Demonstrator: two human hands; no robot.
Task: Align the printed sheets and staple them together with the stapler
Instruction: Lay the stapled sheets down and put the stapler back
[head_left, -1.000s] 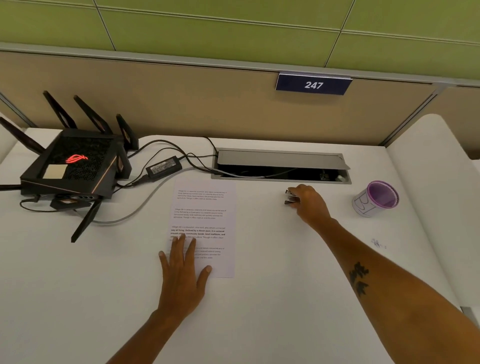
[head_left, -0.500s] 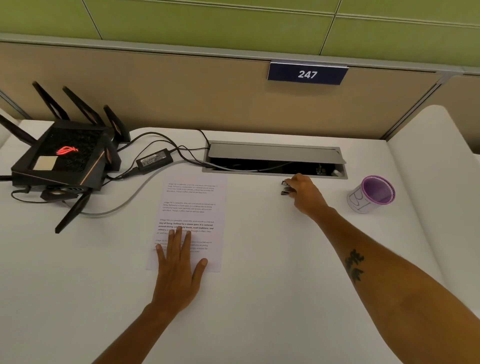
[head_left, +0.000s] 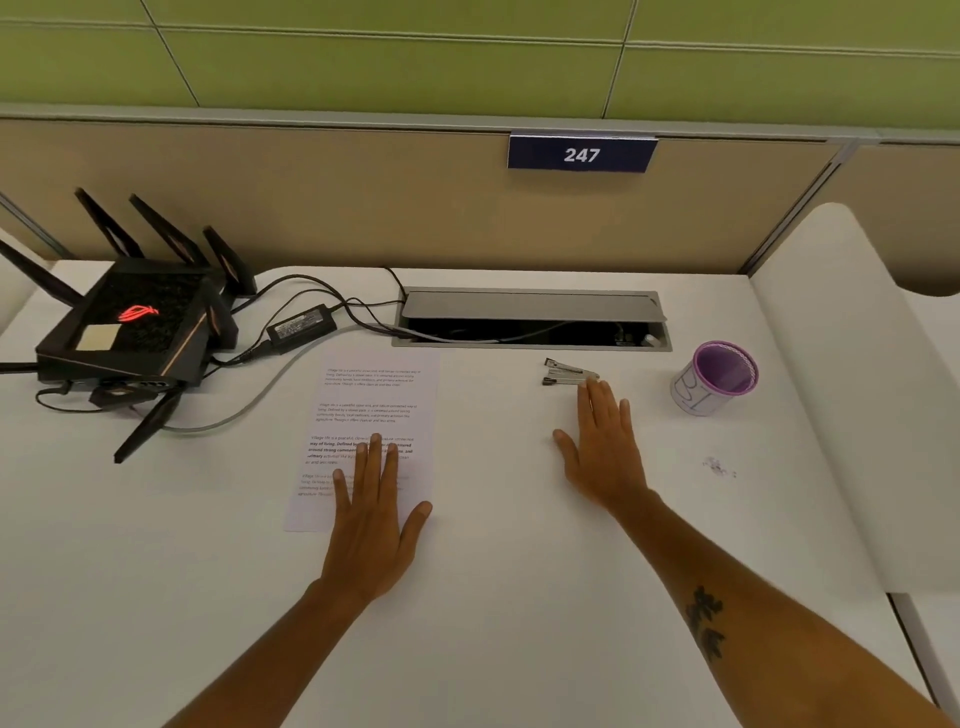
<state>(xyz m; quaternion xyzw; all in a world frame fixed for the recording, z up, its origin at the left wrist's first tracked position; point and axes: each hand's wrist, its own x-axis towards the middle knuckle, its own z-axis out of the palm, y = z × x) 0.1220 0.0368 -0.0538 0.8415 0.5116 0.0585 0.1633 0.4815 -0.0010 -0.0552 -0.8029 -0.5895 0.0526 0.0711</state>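
The printed sheets (head_left: 374, 405) lie as one neat stack on the white desk (head_left: 498, 597), left of centre. My left hand (head_left: 374, 519) rests flat on their lower part, fingers spread. A small metal stapler (head_left: 567, 372) lies on the desk to the right, just in front of the cable tray. My right hand (head_left: 602, 452) lies flat and open on the desk just below the stapler, fingertips almost at its right end, holding nothing.
A black router (head_left: 130, 332) with antennas stands at the far left, its cables and power brick (head_left: 301, 328) running to an open cable tray (head_left: 530, 318). A purple-lined cup (head_left: 716, 376) stands at the right. A raised white divider (head_left: 852, 395) borders the desk's right side.
My right hand has let go of the stapler, left it on the desk and drawn back toward me, now lying flat. My left hand stays on the sheets.
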